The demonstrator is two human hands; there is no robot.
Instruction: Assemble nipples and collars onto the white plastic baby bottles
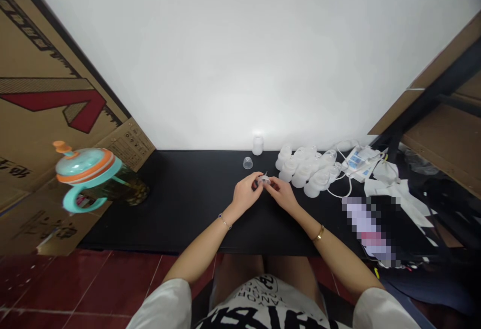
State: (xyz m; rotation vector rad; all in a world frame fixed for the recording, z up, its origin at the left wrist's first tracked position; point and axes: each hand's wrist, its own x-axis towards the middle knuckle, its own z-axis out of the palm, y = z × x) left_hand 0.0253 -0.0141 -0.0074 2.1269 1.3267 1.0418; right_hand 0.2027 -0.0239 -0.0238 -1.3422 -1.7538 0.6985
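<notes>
My left hand (246, 192) and my right hand (284, 195) meet above the black table, fingers pinched around a small white ring-shaped bottle collar (264, 180). Something thin sticks up from the collar; its kind is too small to make out. Just beyond my left hand lies a clear domed bottle cap (247, 162). A frosted white bottle body (257, 145) stands upright near the wall. Several capped white baby bottles (301, 174) are grouped close together to the right of my right hand.
The black table (180, 204) ends at a white wall (240, 58). On the left, a large jug-like cup (90, 169) stands by cardboard boxes (45, 68). A white power strip with cables (359, 162), tissues (400, 199) and a blurred-out phone-like item (366, 229) lie right.
</notes>
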